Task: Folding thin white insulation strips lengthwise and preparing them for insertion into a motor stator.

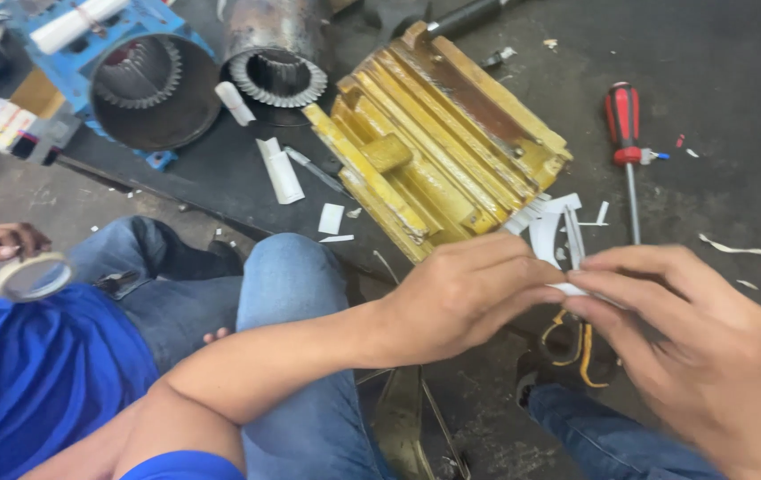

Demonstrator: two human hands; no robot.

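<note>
Both hands meet low over the dark floor: the left hand [460, 298] and right hand [692, 342] pinch a white paper strip [569, 288] between fingertips. Just beyond lies the yellow motor housing [434, 142]; a red screwdriver [625, 133] lies beside it, open floor [736, 71] rightward.

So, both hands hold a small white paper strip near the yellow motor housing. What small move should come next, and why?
Probably carry the white strip, pinched between left hand and right hand, up to the yellow housing, where similar white strips already stick out of its end.
</note>
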